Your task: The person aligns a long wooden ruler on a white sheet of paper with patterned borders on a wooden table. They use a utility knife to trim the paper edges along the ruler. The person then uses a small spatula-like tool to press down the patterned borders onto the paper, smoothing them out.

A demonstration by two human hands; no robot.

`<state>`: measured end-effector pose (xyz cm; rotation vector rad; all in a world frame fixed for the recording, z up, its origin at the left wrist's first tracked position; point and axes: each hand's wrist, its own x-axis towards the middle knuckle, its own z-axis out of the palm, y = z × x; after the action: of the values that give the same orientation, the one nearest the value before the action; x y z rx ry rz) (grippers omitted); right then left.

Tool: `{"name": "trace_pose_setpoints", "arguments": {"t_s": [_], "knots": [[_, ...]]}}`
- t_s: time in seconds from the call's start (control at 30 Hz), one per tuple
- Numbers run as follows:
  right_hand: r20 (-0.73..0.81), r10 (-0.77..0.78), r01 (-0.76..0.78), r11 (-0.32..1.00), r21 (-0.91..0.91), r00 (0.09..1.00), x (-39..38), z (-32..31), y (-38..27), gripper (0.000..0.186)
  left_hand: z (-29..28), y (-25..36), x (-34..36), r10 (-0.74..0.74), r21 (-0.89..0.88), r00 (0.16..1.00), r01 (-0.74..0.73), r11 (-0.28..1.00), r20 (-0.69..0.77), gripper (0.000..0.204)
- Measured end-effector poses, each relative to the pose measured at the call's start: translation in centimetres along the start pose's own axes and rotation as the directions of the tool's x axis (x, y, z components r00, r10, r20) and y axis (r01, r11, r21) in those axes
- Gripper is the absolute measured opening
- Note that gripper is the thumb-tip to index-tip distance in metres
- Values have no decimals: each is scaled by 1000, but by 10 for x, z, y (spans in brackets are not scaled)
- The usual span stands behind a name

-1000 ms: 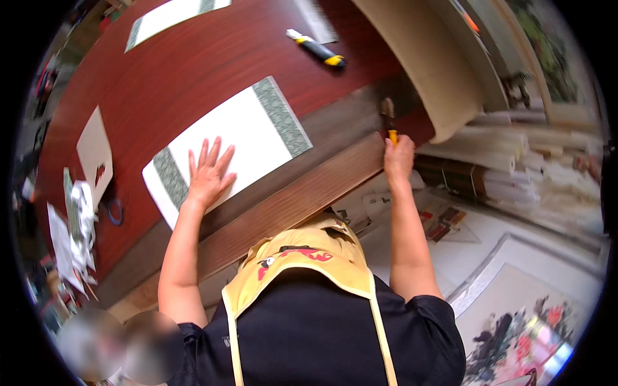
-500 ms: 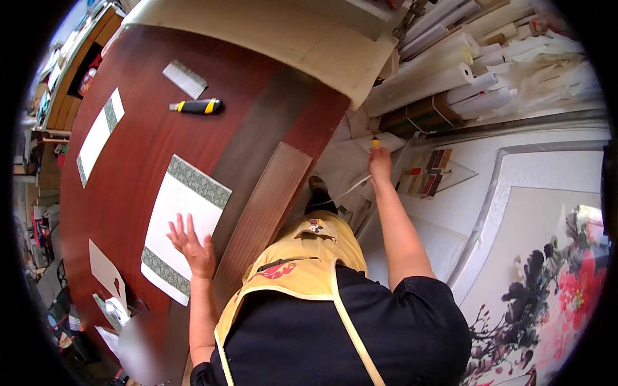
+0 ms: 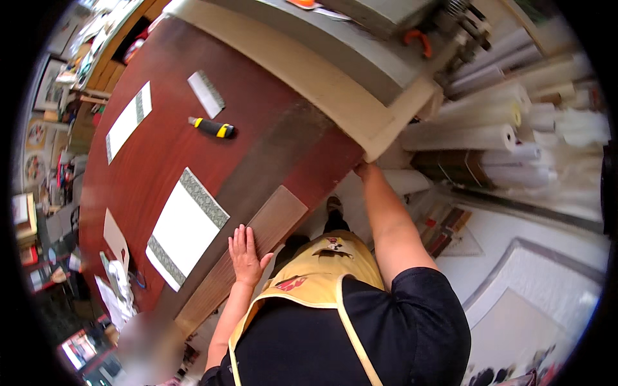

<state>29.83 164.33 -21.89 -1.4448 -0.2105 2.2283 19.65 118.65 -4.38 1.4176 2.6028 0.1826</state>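
My left hand [image 3: 245,258] lies with its fingers stretched out at the table's near edge, on or just over a long brown wooden board [image 3: 278,215]. Left of it is a white sheet [image 3: 187,226] with dark green patterned bands at both ends. My right arm reaches to the table's far right corner, where the right hand [image 3: 365,170] is at the edge under a beige covering; its fingers are hidden, so what it holds cannot be seen. A black and yellow utility knife [image 3: 214,127] rests on the dark red table [image 3: 151,186], beside a small banded strip [image 3: 206,94].
Another narrow banded sheet [image 3: 129,122] lies at the far left. A beige card [image 3: 116,237] and crumpled papers are at the near left. A grey machine [image 3: 347,48] stands beyond the table. Paper rolls [image 3: 460,137] are stacked at right, above a white framed panel [image 3: 547,276].
My left hand has moved right, off the banded sheet to the board. My right hand, which held a small yellow item, has moved left to the table's corner. The view has shifted.
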Motion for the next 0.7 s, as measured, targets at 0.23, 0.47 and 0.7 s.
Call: {"name": "trace_pose_setpoints", "arguments": {"t_s": [0.23, 0.47, 0.7], "knots": [[21, -44, 46, 993, -112, 999, 22, 0, -4, 38, -6, 7, -1, -34, 28, 999, 35, 999, -13, 107], [-27, -467, 371, 735, -567, 884, -4, -100, -46, 41, -21, 17, 24, -63, -139, 997, 58, 989, -34, 122], [64, -748, 455, 331, -827, 661, -157, -57, -5, 41, -5, 9, 16, -94, -160, 995, 88, 983, -27, 126]]}}
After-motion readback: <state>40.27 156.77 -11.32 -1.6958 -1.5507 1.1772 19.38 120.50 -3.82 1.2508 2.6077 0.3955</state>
